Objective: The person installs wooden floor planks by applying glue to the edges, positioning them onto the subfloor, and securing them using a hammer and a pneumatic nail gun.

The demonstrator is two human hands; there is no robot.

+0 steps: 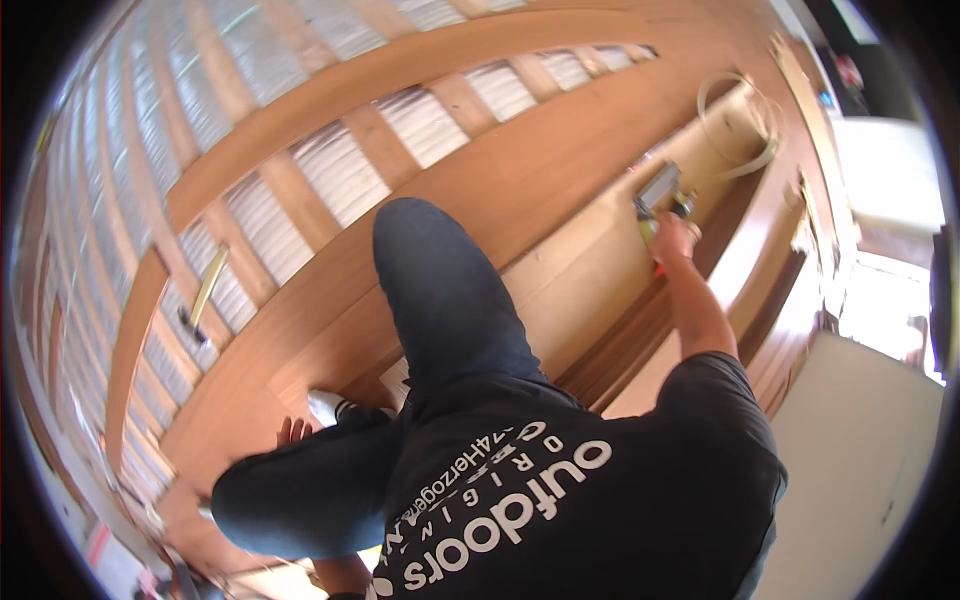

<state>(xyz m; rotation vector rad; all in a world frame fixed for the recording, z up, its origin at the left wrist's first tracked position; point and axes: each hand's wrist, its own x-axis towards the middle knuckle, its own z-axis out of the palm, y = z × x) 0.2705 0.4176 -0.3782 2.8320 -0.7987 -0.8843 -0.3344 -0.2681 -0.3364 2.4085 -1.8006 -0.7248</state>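
Observation:
My right hand (675, 238) is closed around a handheld power tool (655, 190) with a grey boxy part and some yellow and black. It is blurred, so its exact kind is unclear. The tool is over a long pale wooden trough (580, 268) between brown boards. Mostly hidden by my bent left leg, my left hand (293, 432) shows only its fingertips, stretched out near the brown wooden panel (250, 375). Nothing shows in those fingers. A hammer (206, 290) with a yellowish handle and dark head lies on the wooden slats, away from both hands.
A pale coiled hose (740, 125) lies at the trough's far end. Curved brown boards (400, 65) frame wooden slats over silvery sheeting (340, 175) at the left. A large pale panel (850, 440) stands at the right. My knees rest among the boards.

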